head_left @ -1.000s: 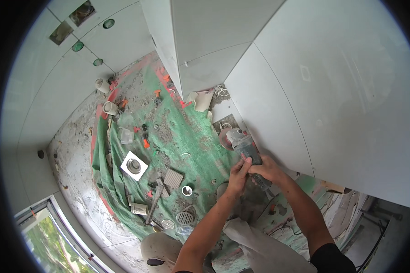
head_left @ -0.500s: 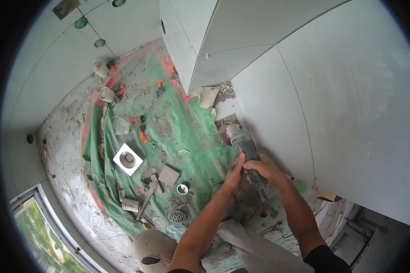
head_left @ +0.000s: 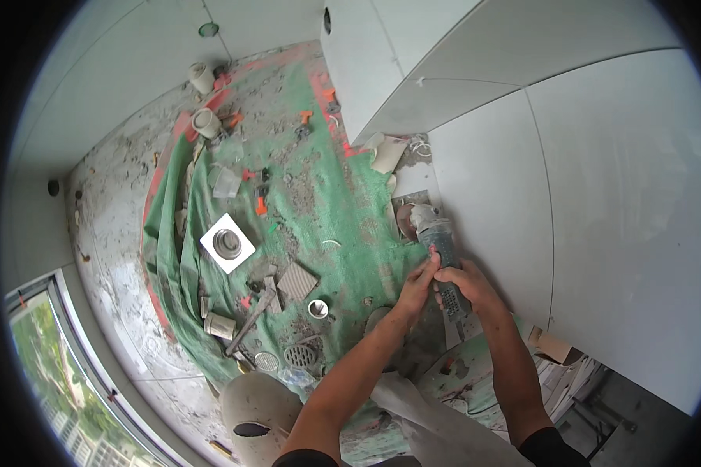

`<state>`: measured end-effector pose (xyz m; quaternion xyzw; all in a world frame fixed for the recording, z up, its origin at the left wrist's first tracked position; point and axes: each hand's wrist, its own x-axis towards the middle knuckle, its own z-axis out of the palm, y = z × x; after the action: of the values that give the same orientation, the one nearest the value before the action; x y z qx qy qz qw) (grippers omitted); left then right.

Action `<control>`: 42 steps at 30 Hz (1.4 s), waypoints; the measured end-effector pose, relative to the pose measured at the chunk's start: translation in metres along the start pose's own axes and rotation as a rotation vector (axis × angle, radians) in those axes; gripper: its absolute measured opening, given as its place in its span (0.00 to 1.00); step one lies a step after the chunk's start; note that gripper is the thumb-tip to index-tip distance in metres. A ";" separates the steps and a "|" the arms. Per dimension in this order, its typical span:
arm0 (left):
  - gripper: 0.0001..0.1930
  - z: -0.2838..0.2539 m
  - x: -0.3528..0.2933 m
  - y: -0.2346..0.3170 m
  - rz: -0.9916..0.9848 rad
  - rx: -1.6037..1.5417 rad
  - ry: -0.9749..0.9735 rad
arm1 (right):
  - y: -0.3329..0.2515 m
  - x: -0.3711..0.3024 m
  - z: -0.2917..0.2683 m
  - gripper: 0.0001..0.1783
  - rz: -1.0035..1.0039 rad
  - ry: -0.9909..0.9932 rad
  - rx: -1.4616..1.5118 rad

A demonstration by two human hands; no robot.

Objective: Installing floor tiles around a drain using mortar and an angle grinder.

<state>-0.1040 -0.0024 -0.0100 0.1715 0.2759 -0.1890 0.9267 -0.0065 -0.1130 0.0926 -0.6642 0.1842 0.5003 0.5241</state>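
Both hands grip an angle grinder (head_left: pixel 438 235) beside the foot of the light wall panels on the right. My left hand (head_left: pixel 420 285) is closed on its left side, thumb pointing up along the body. From the right, my right hand (head_left: pixel 470 286) wraps round the body farther back. The grinder's reddish-brown disc (head_left: pixel 405 222) sits at the edge of a dusty grey patch of floor (head_left: pixel 413 201), beside the green sheet. Whether the disc touches that surface, I cannot tell. A torn beige piece of card or tile (head_left: pixel 388 154) lies just beyond.
A dusty green sheet (head_left: pixel 350 265) covers much of the floor. On it lie a white square plate with a round metal drain (head_left: pixel 227 244), a hammer (head_left: pixel 251 323), a ribbed tile piece (head_left: pixel 297 281) and a round grate (head_left: pixel 300 356). Smooth panels (head_left: pixel 491 179) rise at right; a window (head_left: pixel 54 350) stands lower left.
The view has turned slightly, so the floor items and grinder appear farther right. Both hands keep their hold on the grinder, and its disc stays by the same grey patch.
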 end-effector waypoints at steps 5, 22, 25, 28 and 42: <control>0.28 0.001 0.000 0.003 -0.021 0.013 0.016 | -0.001 0.004 0.000 0.16 0.022 0.003 -0.006; 0.27 -0.002 0.008 0.008 -0.007 -0.027 0.036 | -0.003 0.007 0.008 0.17 0.027 0.044 -0.051; 0.28 -0.002 0.009 0.001 -0.008 -0.039 0.034 | -0.006 0.008 0.008 0.17 0.024 0.026 -0.051; 0.29 -0.003 0.013 0.001 0.001 -0.053 0.009 | -0.003 0.012 0.000 0.17 0.016 0.009 -0.085; 0.26 0.015 -0.012 -0.007 0.085 0.036 0.017 | -0.007 -0.023 0.007 0.18 -0.040 0.000 -0.048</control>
<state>-0.1098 -0.0120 0.0069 0.2013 0.2728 -0.1527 0.9283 -0.0151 -0.1107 0.1165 -0.6802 0.1588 0.4941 0.5178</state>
